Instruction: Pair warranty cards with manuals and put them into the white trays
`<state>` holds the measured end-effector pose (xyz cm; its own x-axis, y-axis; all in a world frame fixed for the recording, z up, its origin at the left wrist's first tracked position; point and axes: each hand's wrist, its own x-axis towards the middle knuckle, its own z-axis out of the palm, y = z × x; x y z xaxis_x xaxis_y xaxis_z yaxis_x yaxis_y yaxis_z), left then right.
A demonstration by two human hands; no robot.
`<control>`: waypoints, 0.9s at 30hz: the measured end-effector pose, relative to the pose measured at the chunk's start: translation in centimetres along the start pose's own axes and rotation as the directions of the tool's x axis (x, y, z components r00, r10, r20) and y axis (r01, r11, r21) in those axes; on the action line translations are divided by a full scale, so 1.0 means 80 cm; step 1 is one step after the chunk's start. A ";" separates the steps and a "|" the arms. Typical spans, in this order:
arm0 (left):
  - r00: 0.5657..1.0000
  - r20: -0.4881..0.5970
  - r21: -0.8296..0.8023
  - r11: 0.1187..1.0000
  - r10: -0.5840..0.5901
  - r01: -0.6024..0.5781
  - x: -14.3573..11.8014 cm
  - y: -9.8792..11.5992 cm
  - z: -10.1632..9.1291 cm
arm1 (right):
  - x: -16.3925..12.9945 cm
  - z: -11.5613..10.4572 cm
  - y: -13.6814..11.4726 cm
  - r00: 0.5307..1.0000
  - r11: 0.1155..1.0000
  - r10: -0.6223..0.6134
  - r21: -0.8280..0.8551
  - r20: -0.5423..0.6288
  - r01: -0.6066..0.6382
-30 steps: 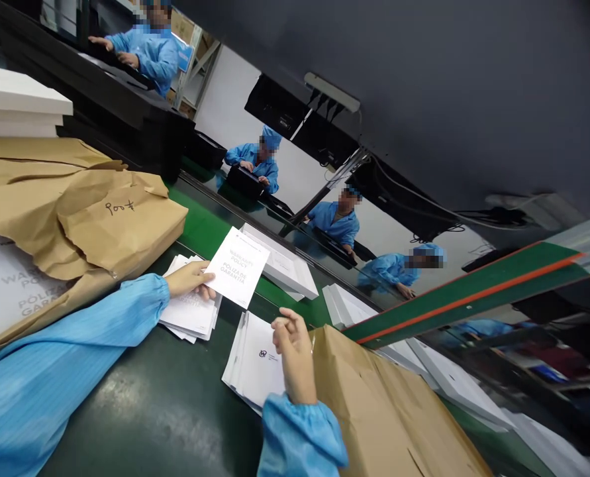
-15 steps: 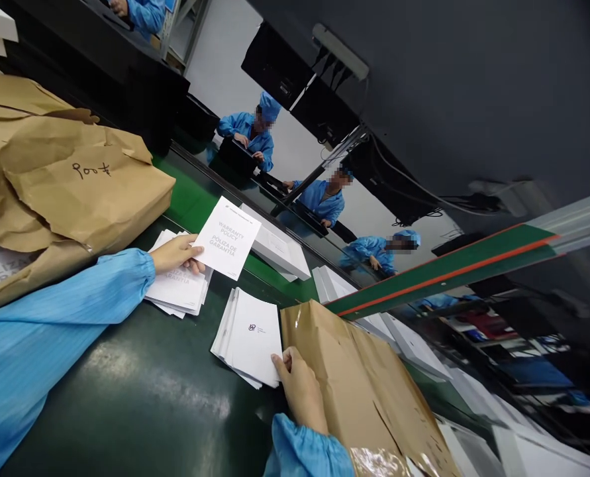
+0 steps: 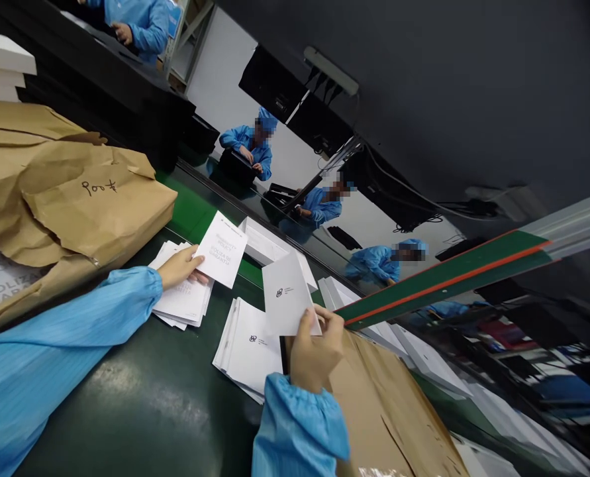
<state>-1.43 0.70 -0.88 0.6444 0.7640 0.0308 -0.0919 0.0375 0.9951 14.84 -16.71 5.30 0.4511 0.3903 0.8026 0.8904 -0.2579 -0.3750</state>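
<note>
My left hand (image 3: 183, 266) pinches a white warranty policy leaflet (image 3: 222, 250) by its left edge, above a pile of the same leaflets (image 3: 183, 301). Between finger and thumb, my right hand (image 3: 318, 344) grips a white booklet (image 3: 287, 295) with a small black logo, lifted and tilted. Just below it, a stack of matching booklets (image 3: 252, 348) lies on the dark green table (image 3: 165, 397). The two held papers are apart from each other.
An opened brown paper package (image 3: 96, 199) holding leaflets lies at the left. Another brown package (image 3: 379, 404) stands at the right. White boxes (image 3: 265, 242) line the green belt behind. A green rail (image 3: 443, 281) slants across the right. Several people in blue work beyond.
My right hand has lifted a booklet off the stack and moved it up. The leaflet in my left hand has turned slightly and sits a little lower in view.
</note>
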 end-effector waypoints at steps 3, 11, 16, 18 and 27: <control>0.999 0.028 -0.120 0.992 -0.041 0.044 -0.004 0.003 0.010 | -0.005 0.040 -0.027 0.971 0.963 -0.237 -0.121 0.034 0.240; 0.994 0.105 -0.421 0.907 0.025 0.022 -0.009 0.003 0.019 | -0.063 0.094 -0.078 0.759 0.841 -0.512 0.053 0.402 0.538; 0.996 0.071 -0.411 0.911 0.050 -0.016 -0.006 -0.001 0.020 | -0.061 0.088 -0.070 0.745 0.864 -0.504 0.244 0.437 0.441; 0.997 0.036 -0.409 0.912 0.065 -0.045 -0.005 -0.002 0.022 | -0.052 0.089 -0.057 0.811 0.889 -0.446 0.297 0.380 0.349; 0.992 0.026 -0.406 0.908 0.125 -0.104 -0.007 -0.003 0.024 | -0.022 0.093 0.010 0.469 0.406 0.018 0.422 0.883 -0.811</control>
<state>-0.30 -0.94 -0.97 0.6474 0.7457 0.1578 -0.4589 0.2160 0.8618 15.23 -11.07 0.14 0.2810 0.9589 -0.0404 0.0215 -0.0484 -0.9986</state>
